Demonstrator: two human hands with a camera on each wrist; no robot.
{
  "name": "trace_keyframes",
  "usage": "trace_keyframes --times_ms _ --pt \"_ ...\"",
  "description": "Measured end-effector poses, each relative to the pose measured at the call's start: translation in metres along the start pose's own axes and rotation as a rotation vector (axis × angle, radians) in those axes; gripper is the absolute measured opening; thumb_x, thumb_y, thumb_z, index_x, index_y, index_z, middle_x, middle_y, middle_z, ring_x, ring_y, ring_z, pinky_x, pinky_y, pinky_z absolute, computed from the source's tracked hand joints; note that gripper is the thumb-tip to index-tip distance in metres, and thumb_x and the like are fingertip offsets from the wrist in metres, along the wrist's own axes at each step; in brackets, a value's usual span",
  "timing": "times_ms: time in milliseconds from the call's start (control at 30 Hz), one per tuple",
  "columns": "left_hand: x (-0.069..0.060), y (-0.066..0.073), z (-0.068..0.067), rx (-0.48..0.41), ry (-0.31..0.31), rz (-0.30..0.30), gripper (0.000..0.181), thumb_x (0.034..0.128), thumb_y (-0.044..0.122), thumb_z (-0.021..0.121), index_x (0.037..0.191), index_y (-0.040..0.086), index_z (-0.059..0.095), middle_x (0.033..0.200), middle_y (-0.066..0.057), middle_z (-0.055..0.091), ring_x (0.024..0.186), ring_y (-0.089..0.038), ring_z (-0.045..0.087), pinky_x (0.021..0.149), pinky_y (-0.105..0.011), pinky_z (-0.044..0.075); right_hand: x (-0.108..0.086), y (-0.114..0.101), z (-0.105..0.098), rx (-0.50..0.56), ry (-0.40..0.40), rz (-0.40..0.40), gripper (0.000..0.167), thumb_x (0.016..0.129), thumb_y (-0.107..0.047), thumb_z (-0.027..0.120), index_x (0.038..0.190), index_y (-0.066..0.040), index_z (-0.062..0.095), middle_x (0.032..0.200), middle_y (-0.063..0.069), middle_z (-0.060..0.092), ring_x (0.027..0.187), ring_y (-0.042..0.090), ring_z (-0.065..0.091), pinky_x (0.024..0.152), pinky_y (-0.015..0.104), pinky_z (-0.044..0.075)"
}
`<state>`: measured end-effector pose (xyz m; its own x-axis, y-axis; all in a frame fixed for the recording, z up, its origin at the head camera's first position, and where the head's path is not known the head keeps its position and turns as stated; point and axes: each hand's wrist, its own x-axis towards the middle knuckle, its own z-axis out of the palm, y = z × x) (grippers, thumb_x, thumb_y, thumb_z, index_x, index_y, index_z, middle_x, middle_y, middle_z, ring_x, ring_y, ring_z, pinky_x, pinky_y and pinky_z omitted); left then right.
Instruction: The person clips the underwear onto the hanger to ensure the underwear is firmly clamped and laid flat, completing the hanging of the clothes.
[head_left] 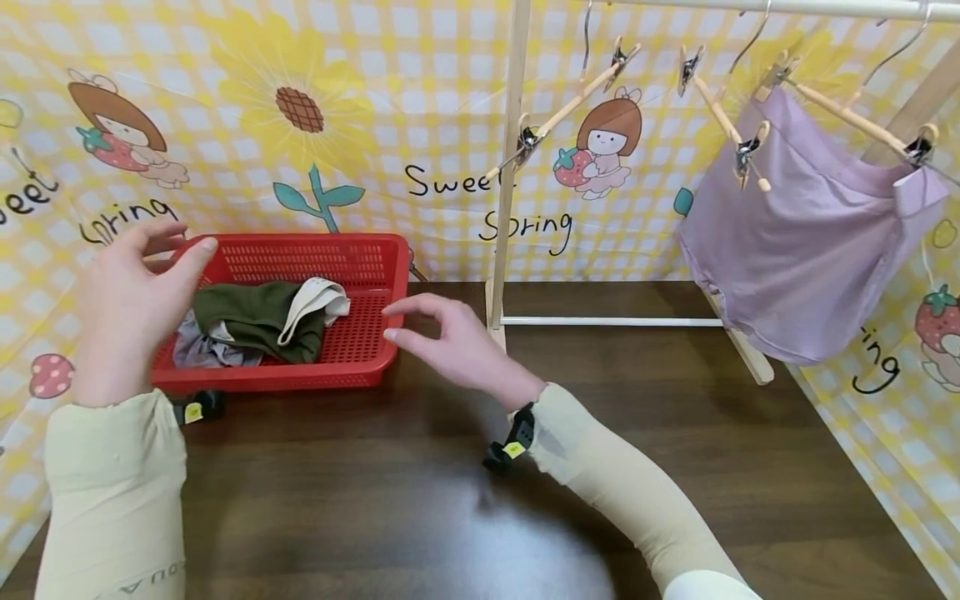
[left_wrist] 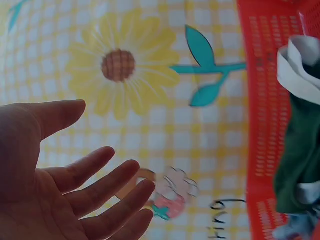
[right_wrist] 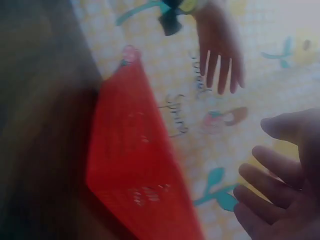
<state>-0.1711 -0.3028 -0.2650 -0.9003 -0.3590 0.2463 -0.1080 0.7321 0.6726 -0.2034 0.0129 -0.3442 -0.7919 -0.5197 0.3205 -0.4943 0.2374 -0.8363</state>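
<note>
A red plastic basket stands on the dark wooden table. In it lie a crumpled dark green garment with a white band and a greyish-lavender cloth partly hidden beneath. My left hand hovers by the basket's left end, thumb and fingers spread apart and holding nothing. Near the basket's right end is my right hand, fingers parted from the thumb, also holding nothing. The right wrist view shows that right hand apart from the basket wall.
To the right stands a wooden rack with a white lower bar. Two bare clip hangers hang from it. A third hanger bears a lavender garment. Yellow checked cloth covers the wall behind.
</note>
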Motion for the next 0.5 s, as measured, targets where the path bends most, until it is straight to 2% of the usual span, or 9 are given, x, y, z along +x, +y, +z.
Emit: trace_keyframes --times_ms 100,167,300,367,500 --pt "0.005 -0.014 0.0 0.006 -0.021 -0.037 0.072 0.0989 0.055 0.051 0.153 0.007 0.046 0.146 -0.024 0.052 0.127 -0.043 0.052 0.071 -0.019 0.038 0.004 0.004 0.013 -0.056 -0.035 -0.026 0.031 0.097 -0.026 0.072 0.125 -0.013 0.071 0.12 -0.007 0.067 0.117 0.015 0.059 0.103 0.03 0.043" --pt "0.009 -0.024 0.0 0.002 -0.048 -0.056 0.073 0.0998 0.055 0.049 0.152 0.004 0.045 0.146 -0.027 0.05 0.128 -0.045 0.05 0.074 -0.023 0.038 0.007 0.006 0.02 -0.088 -0.047 -0.042 0.03 0.097 -0.025 0.072 0.125 -0.013 0.071 0.119 -0.006 0.067 0.114 0.019 0.06 0.099 0.029 0.044" --pt "0.017 -0.045 0.0 0.022 -0.101 -0.119 0.075 0.1013 0.055 0.041 0.152 -0.001 0.043 0.146 -0.032 0.047 0.127 -0.048 0.044 0.079 -0.034 0.04 0.013 0.01 0.032 -0.156 -0.075 -0.069 0.029 0.098 -0.023 0.071 0.125 -0.012 0.071 0.119 -0.005 0.067 0.107 0.016 0.06 0.093 0.026 0.045" --pt "0.019 -0.055 0.001 0.043 -0.123 -0.136 0.073 0.1032 0.05 0.038 0.151 -0.004 0.042 0.144 -0.035 0.046 0.125 -0.049 0.043 0.081 -0.042 0.041 0.015 0.012 0.036 -0.196 -0.096 -0.075 0.029 0.098 -0.022 0.071 0.125 -0.012 0.071 0.12 -0.005 0.067 0.107 0.013 0.059 0.094 0.026 0.046" --pt "0.024 -0.072 0.001 0.135 -0.197 -0.125 0.061 0.1052 0.031 0.03 0.146 -0.012 0.041 0.136 -0.041 0.042 0.112 -0.053 0.042 0.077 -0.049 0.04 0.016 0.015 0.04 -0.309 -0.143 -0.065 0.031 0.097 -0.028 0.072 0.125 -0.013 0.072 0.123 -0.004 0.068 0.113 0.007 0.058 0.099 0.023 0.042"
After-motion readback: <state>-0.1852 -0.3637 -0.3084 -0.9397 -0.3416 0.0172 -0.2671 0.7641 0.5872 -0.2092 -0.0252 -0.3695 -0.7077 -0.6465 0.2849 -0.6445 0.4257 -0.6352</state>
